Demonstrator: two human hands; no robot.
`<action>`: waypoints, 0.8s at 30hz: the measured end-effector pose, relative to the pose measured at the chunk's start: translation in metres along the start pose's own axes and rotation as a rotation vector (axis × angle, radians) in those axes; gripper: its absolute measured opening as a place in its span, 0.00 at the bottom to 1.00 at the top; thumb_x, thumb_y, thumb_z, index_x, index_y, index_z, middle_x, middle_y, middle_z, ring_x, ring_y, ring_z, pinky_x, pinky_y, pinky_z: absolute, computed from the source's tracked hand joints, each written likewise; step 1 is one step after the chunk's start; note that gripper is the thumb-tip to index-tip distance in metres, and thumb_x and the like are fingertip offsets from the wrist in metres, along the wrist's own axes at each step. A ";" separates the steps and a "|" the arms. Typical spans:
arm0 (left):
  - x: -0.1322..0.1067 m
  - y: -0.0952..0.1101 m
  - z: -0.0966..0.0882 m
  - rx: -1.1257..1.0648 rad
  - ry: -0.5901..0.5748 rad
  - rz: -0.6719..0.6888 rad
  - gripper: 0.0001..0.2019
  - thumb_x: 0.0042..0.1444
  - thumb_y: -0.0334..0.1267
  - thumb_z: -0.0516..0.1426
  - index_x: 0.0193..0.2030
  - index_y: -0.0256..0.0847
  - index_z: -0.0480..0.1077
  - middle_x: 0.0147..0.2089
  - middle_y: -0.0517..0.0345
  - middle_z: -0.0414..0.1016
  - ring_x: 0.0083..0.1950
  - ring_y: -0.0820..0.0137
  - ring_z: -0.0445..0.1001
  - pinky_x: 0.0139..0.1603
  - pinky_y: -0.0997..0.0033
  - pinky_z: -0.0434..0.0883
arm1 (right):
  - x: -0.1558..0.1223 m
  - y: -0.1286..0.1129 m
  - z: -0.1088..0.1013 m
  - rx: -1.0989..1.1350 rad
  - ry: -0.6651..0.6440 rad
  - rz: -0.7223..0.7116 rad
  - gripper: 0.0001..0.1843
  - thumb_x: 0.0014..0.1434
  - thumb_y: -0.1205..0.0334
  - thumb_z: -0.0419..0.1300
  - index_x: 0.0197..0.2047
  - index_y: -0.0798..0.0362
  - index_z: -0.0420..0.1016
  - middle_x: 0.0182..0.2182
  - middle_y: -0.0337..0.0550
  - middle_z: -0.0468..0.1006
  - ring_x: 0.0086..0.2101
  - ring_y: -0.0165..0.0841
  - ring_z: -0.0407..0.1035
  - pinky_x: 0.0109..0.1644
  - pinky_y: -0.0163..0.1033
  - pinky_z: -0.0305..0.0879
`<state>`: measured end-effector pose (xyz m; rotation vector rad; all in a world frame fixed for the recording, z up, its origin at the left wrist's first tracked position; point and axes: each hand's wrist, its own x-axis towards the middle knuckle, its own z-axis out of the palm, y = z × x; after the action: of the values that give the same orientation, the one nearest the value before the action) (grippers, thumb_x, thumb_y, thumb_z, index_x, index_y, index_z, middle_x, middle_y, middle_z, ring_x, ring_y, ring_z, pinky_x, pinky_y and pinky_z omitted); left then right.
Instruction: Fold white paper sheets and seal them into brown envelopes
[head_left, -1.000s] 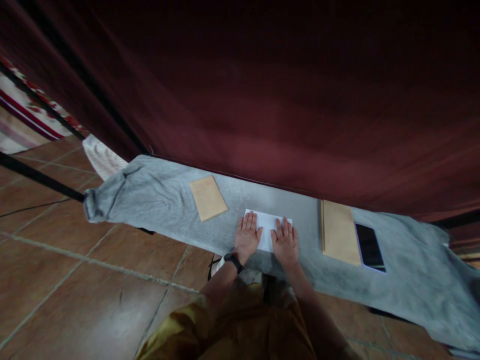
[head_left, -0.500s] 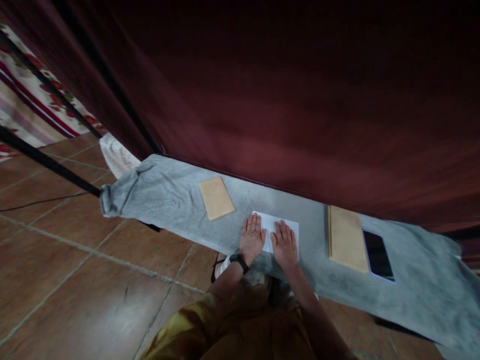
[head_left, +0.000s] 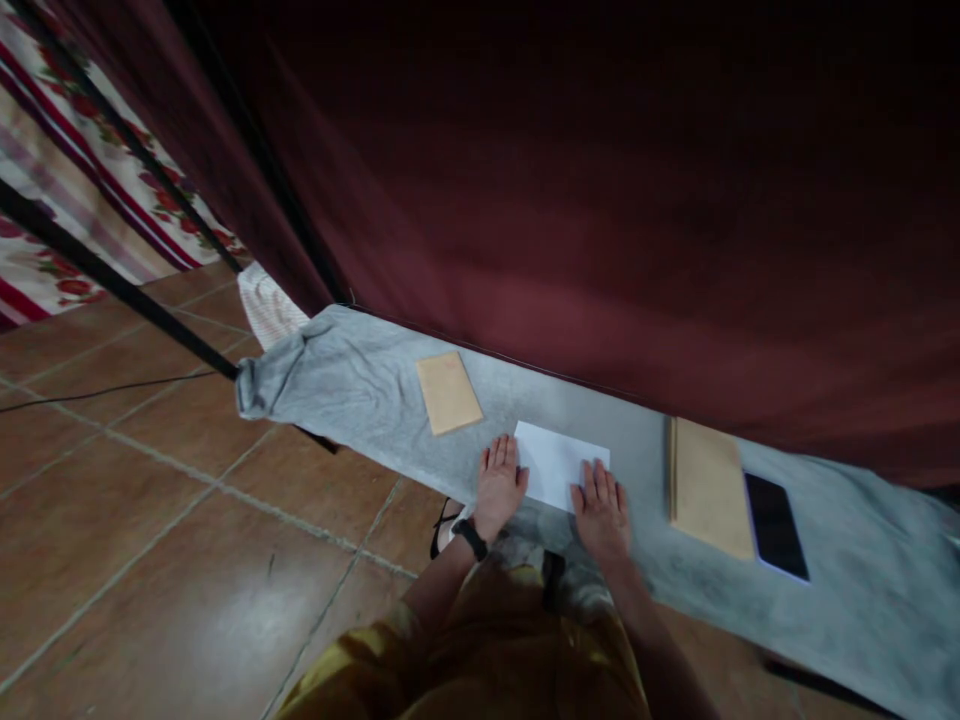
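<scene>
A white sheet of paper (head_left: 553,468) lies flat on the grey cloth in front of me. My left hand (head_left: 500,488), with a dark watch (head_left: 471,538) on its wrist, rests palm down at the sheet's left edge. Its fingers are stretched out and hold nothing. At the lower right corner of the sheet lies my right hand (head_left: 601,510), also flat, its fingers a little apart and its fingertips over the paper's edge.
A brown paper piece (head_left: 450,392) lies left of the sheet. To the right are a stack of larger brown envelope-like pieces (head_left: 711,488) and a dark-screened phone (head_left: 776,525). Grey cloth (head_left: 352,370) covers the narrow bench; a dark red curtain (head_left: 525,250) hangs behind it.
My hands have spread apart, from the middle of the white sheet out to its left and right sides, baring its centre. The whole view has shifted slightly.
</scene>
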<state>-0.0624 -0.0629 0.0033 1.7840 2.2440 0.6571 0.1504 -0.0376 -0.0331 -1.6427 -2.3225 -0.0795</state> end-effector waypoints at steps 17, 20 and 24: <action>0.032 0.043 -0.044 -1.190 -0.096 -0.348 0.17 0.45 0.47 0.66 0.39 0.38 0.76 0.32 0.58 0.78 0.31 0.69 0.74 0.33 0.71 0.69 | 0.007 -0.048 -0.043 0.485 0.005 -0.070 0.38 0.70 0.43 0.51 0.74 0.57 0.56 0.74 0.56 0.52 0.72 0.47 0.48 0.75 0.59 0.47; 0.037 0.062 -0.063 -1.372 -0.156 -0.288 0.22 0.50 0.55 0.66 0.44 0.39 0.77 0.41 0.52 0.81 0.43 0.64 0.78 0.40 0.70 0.73 | 0.026 -0.064 -0.066 0.948 0.104 0.145 0.35 0.69 0.41 0.52 0.69 0.55 0.67 0.69 0.54 0.65 0.68 0.45 0.59 0.75 0.56 0.50; 0.034 0.064 -0.073 -1.398 -0.072 -0.443 0.24 0.57 0.56 0.64 0.55 0.43 0.74 0.61 0.48 0.76 0.60 0.61 0.74 0.45 0.69 0.74 | 0.056 -0.059 -0.092 1.373 0.293 0.402 0.34 0.71 0.38 0.42 0.65 0.54 0.69 0.58 0.49 0.78 0.58 0.41 0.71 0.66 0.53 0.66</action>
<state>-0.0462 -0.0347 0.1007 0.5682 1.2905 1.4547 0.0975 -0.0263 0.0770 -1.1152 -1.1544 1.0194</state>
